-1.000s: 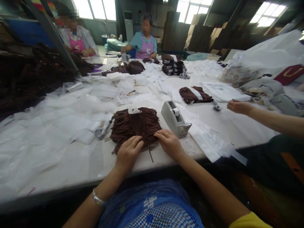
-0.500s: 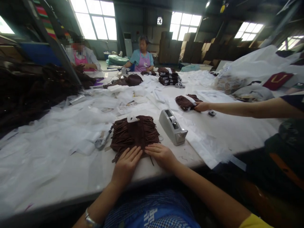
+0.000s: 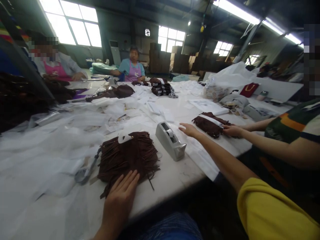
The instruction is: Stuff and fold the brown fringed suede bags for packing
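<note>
A brown fringed suede bag [image 3: 130, 156] lies flat on the white table [image 3: 172, 176] in front of me. My left hand [image 3: 120, 196] rests open on its near edge, fingers flat on the fringe. My right hand [image 3: 188, 130] reaches out to the right over white paper, fingers spread and holding nothing, close to a second brown bag [image 3: 210, 124]. A co-worker's hand [image 3: 231, 130] on the right touches that second bag. A grey tape dispenser [image 3: 170, 140] stands between my two hands.
White tissue sheets [image 3: 50, 150] cover the left and middle of the table. A metal clasp on a strap [image 3: 85, 171] lies left of my bag. A stack of brown bags [image 3: 161, 87] sits far back. Two people sit at the far end.
My right hand has left the fringed bag and stretched right toward the second bag. The co-worker's hand has drawn that bag nearer. My view has turned right and up.
</note>
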Tool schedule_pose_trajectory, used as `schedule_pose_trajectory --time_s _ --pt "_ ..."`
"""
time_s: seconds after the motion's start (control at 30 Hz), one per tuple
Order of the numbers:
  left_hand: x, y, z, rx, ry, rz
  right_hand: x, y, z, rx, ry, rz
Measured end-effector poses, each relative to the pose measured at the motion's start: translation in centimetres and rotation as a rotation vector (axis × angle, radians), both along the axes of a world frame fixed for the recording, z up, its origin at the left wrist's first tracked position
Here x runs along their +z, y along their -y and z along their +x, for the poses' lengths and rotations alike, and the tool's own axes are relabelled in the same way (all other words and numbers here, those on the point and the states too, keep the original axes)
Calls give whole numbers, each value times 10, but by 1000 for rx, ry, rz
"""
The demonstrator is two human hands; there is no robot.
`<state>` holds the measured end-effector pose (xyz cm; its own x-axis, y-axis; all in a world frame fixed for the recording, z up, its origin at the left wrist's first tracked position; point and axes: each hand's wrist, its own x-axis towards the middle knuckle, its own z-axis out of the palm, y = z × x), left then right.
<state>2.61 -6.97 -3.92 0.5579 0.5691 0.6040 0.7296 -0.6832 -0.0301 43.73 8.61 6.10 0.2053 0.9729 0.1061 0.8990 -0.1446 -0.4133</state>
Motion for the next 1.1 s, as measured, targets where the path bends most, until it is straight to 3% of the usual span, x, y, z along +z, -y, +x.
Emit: schedule_pose_trajectory --time_s 0.17,0.33,0.4,0.47,0.53,0.6,0.67,0.8,0.9,1.0,1.1 --pt "1 -1 0 -9 11 13 -14 -18 11 -20 -105 -71" --pt "7 -1 3 4 35 -5 19 -25 2 -16 -311 30" --pt "13 -3 3 7 55 -37 40 -24 -13 9 -392 73" --pt "20 -6 3 5 77 -82 61 -16 -37 129 -572 70" --pt "26 -11 2 9 103 -124 76 -1 -70 352 -940 -26" --pt "29 -15 1 44 137 -163 78 20 -106 427 -1177 -140" --pt "30 -17 0 98 189 -219 67 41 -140 406 -1263 -191" --pt "27 -15 -1 129 361 -362 19 78 -190 348 -1383 -283" --pt "27 -12 1 121 381 -286 -12 98 -214 288 -1470 -368" --pt "29 -9 5 95 299 -179 -27 111 -230 255 -1547 -444" --pt "30 -7 7 23 226 -166 -28 118 -239 293 -1631 -528"
